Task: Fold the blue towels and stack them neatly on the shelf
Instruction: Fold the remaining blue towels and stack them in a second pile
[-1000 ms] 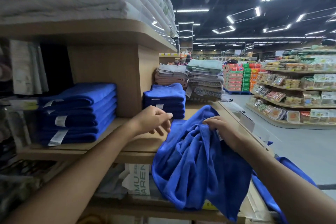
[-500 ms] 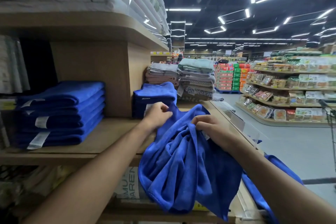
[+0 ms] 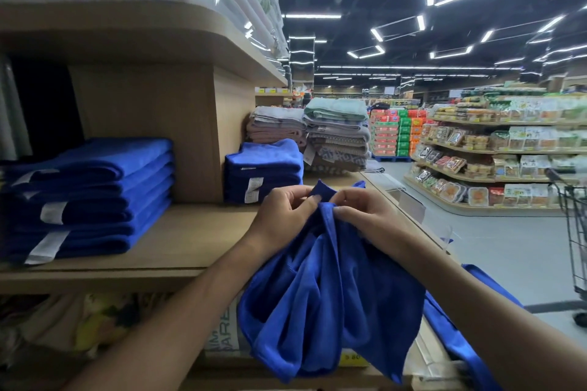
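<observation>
Both the left grip (image 3: 282,216) and the right grip (image 3: 365,216) are closed, pinching one loose blue towel (image 3: 330,295).
Grips meet side by side at its top edge. The cloth hangs bunched below them, in front of the shelf (image 3: 190,241). A tall stack of folded blue towels (image 3: 89,197) lies left of the grips, and a smaller stack (image 3: 263,168) sits just behind them.
</observation>
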